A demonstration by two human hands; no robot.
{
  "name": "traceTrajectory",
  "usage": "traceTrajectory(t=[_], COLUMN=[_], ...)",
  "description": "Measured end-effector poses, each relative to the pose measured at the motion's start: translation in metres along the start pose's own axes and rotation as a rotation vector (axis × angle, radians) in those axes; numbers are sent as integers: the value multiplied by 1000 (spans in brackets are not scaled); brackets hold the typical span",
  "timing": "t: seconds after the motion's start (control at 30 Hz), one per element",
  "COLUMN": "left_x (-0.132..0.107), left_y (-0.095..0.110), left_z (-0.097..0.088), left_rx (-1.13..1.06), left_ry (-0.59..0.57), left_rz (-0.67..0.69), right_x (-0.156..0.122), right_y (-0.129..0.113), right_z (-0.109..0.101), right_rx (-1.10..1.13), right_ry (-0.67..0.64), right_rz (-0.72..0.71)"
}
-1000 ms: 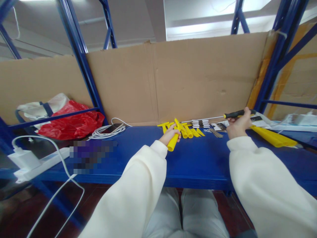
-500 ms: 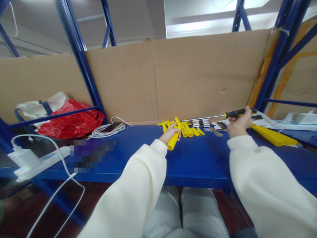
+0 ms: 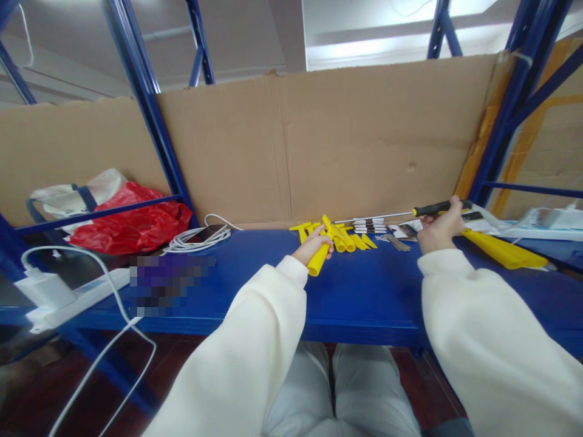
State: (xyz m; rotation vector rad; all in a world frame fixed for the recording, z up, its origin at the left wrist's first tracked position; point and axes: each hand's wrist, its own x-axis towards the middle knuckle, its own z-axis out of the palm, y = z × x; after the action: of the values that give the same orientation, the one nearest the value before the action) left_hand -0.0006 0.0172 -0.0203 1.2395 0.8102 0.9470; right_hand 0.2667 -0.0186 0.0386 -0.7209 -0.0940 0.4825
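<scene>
My left hand point(image 3: 314, 246) is wrapped round a yellow plastic tube point(image 3: 319, 260), its open end facing me. In my right hand point(image 3: 441, 229) is a long screwdriver point(image 3: 432, 209) with a black and yellow handle. Its thin metal shaft points left, and the tip reaches the upper part of the yellow tube; the exact contact is too small to make out. Behind my left hand lie more yellow tubes point(image 3: 348, 244) and small yellow wedge-shaped pieces point(image 3: 359, 241). Thin grey metal strips point(image 3: 399, 244) lie between my hands, near small bundles with black and white bands point(image 3: 370, 225).
A cardboard sheet point(image 3: 364, 139) stands along the back of the blue table point(image 3: 359, 291). To the right is a larger yellow piece point(image 3: 505, 249). At left are a red plastic bag point(image 3: 132, 218), a coiled white cable point(image 3: 186, 241) and a white power strip point(image 3: 91, 296).
</scene>
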Motion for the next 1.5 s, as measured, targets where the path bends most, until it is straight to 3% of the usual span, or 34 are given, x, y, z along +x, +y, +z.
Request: traceTrajectory(t=[0.47, 0.9, 1.07, 1.5], left_x=[-4, -9, -12, -13], left_y=[3, 7, 11, 10], left_z=[4, 7, 8, 8], left_rx=[-11, -15, -9, 72], left_ry=[31, 132, 161, 186], left_rz=[10, 16, 10, -9], right_x=[-12, 3, 8, -9], right_y=[-4, 12, 11, 0], right_z=[1, 0, 0, 1], right_rx=[41, 81, 121, 162], right_ry=[-28, -179, -244, -197], right_rz=[14, 63, 152, 209])
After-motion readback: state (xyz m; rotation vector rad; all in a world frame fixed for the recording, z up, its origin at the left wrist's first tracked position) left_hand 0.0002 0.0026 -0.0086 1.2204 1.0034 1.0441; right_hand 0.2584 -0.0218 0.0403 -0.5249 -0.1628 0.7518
